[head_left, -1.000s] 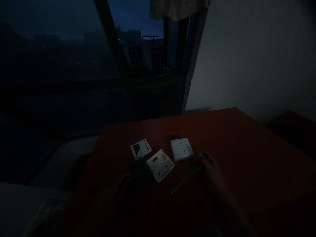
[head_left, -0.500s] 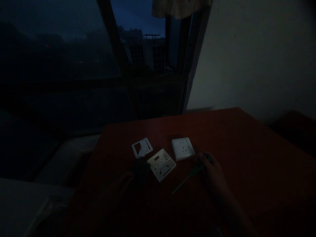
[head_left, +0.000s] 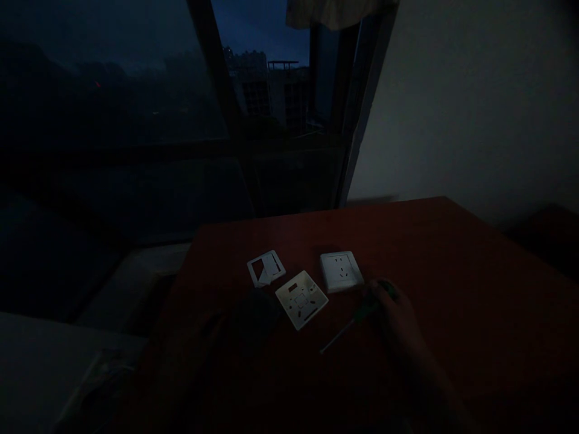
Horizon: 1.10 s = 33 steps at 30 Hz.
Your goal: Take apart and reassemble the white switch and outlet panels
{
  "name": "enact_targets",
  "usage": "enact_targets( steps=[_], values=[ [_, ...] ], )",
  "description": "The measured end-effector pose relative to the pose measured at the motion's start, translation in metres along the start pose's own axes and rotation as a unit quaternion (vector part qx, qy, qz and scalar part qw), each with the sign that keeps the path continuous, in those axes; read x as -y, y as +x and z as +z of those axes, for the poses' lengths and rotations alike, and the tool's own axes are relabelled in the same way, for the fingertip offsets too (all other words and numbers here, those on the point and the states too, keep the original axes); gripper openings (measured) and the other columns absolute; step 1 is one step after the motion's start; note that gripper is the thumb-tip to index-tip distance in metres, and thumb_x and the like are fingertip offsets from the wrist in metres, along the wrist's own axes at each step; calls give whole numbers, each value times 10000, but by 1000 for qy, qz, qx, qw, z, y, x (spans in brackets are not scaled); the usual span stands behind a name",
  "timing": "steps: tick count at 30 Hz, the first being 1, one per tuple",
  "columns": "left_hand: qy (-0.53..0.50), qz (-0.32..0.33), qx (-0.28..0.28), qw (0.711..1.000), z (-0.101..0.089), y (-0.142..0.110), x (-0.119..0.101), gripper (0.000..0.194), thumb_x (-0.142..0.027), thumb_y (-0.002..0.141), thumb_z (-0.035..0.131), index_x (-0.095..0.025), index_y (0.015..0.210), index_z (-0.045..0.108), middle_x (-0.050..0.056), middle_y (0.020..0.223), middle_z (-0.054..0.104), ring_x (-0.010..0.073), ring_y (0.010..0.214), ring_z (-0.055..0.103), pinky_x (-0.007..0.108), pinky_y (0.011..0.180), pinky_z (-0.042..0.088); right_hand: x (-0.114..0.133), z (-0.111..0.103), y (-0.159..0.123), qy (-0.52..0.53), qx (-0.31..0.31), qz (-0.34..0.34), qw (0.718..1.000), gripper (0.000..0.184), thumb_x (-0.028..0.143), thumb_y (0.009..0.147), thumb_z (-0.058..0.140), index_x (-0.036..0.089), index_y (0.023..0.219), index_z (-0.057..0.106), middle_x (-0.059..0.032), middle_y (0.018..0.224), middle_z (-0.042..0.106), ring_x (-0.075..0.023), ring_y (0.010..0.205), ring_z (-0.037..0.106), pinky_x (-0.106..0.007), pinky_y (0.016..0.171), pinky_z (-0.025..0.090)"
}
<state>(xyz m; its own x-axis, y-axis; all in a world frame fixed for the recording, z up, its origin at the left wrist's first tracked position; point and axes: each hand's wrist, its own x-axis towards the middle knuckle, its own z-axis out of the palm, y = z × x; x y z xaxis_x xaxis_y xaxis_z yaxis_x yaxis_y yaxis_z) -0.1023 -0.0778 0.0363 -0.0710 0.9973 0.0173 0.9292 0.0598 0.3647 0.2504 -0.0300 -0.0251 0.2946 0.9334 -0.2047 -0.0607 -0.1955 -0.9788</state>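
Observation:
The room is very dark. My right hand point(head_left: 394, 314) rests on the red-brown table point(head_left: 452, 289) with its fingers closed round the green handle of a screwdriver point(head_left: 353, 322), whose shaft points toward the near left. My left hand point(head_left: 212, 328) is barely visible in the shadow beside a dark object point(head_left: 256, 313); its fingers cannot be made out. Between the hands lies a white socket back plate point(head_left: 301, 299). A white wall socket point(head_left: 341, 271) sits just beyond my right hand, and a white frame point(head_left: 266, 267) lies to the far left.
A large window point(head_left: 190, 108) with a dark frame fills the wall behind the table, with buildings outside. A pale wall point(head_left: 474, 102) stands at the right. A light ledge point(head_left: 131, 283) runs along the table's left side. A cloth point(head_left: 335, 11) hangs at the top.
The view has shifted slightly, so everything sits a little further right in the frame. My right hand stays on the screwdriver, and the parts on the table have not moved.

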Motion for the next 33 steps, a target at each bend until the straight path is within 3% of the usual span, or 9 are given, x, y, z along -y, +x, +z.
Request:
enact_targets(
  steps=[6, 9, 12, 16, 18, 22, 28, 31, 33],
  values=[
    [2, 13, -22, 1000, 3, 16, 13, 254, -309, 926, 549, -179, 1142, 579, 76, 1194, 580, 230, 1046, 584, 427, 886, 498, 0, -1, 0, -14, -6, -8, 1000, 298, 504, 740, 658, 208, 740, 625, -1, 688, 591, -169, 637, 521, -264, 576, 410],
    [2, 27, -36, 999, 7, 23, 7, 240, -283, 928, 505, -201, 1138, 588, 70, 1223, 567, 262, 1147, 531, 433, 972, 440, 1, 0, 0, 4, -6, -3, 1000, 291, 500, 742, 662, 211, 749, 625, 9, 689, 588, -160, 637, 518, -259, 577, 409],
    [-1, 56, -36, 998, 21, 23, -18, 358, -344, 901, 517, -240, 1244, 525, 65, 1338, 493, 282, 1239, 454, 426, 1023, 395, 0, -1, 2, 5, -15, 2, 1000, 301, 513, 751, 643, 214, 725, 622, 13, 659, 577, -157, 617, 508, -259, 568, 401],
    [25, 128, -9, 991, 45, 22, -63, 775, -467, 732, 700, -269, 1398, 358, 103, 1490, 304, 354, 1330, 317, 506, 1056, 312, -3, -3, 3, 19, -24, 16, 999, 312, 525, 751, 632, 214, 740, 618, 0, 668, 589, -170, 615, 520, -266, 563, 406],
    [52, 152, 12, 987, 54, 24, -80, 900, -507, 659, 752, -255, 1417, 337, 132, 1479, 331, 383, 1301, 345, 541, 1045, 289, -3, -3, 3, 36, -18, 22, 999, 310, 522, 747, 642, 214, 750, 612, 5, 673, 583, -167, 615, 518, -263, 564, 406],
    [66, 181, 38, 980, 62, 31, -94, 767, -433, 710, 726, -207, 1372, 410, 130, 1430, 427, 354, 1297, 364, 532, 1073, 242, 1, -1, 1, 44, -20, 21, 999, 312, 514, 743, 655, 204, 739, 616, 17, 665, 569, -151, 613, 506, -249, 569, 400],
    [-10, 171, 1, 985, 56, 30, -92, 730, -330, 707, 706, -257, 1361, 391, 82, 1396, 453, 306, 1244, 434, 451, 1025, 371, 5, 0, -1, 57, -20, 30, 998, 319, 514, 747, 654, 197, 724, 629, 18, 670, 570, -138, 614, 493, -238, 559, 397],
    [-48, 161, -32, 985, 39, 42, -75, 688, -326, 742, 690, -229, 1352, 385, 87, 1377, 457, 281, 1240, 443, 405, 1024, 399, 2, -1, 1, 62, -13, 37, 997, 321, 518, 744, 655, 199, 725, 631, 19, 660, 570, -140, 599, 491, -242, 546, 394],
    [-38, 92, -84, 991, 24, 59, -55, 624, -361, 768, 698, -243, 1320, 432, 69, 1348, 485, 275, 1200, 482, 405, 998, 421, 0, -1, 2, 52, -10, 27, 998, 319, 517, 748, 653, 199, 746, 639, 12, 668, 585, -149, 607, 506, -247, 552, 398]
  ],
)
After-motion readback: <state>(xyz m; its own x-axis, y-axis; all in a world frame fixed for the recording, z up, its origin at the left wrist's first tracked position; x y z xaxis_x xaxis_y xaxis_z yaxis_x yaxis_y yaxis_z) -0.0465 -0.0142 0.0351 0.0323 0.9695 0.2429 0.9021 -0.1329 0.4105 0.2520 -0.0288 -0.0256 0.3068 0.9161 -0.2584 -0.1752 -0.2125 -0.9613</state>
